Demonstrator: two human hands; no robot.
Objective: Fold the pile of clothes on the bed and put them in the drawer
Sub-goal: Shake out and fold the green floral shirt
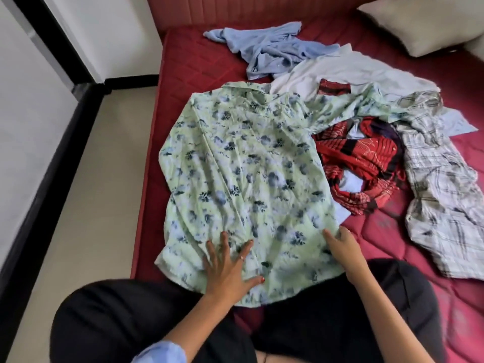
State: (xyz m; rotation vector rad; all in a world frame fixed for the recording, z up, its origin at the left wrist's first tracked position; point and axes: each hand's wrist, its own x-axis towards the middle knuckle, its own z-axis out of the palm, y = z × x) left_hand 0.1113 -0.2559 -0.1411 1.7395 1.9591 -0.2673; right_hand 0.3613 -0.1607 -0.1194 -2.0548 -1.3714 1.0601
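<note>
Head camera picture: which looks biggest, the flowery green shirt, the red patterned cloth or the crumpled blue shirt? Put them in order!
1. Flowery green shirt, spread flat and nearest, clearly biggest.
2. Red patterned cloth and crumpled blue shirt look about alike; both are bunched up, and the blue one lies farther away, so I won't rank them.

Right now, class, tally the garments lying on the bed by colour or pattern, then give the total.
Green floral shirt: 1
Light blue shirt: 1
White garment: 1
Red patterned cloth: 1
White plaid shirt: 1
Total: 5
</note>
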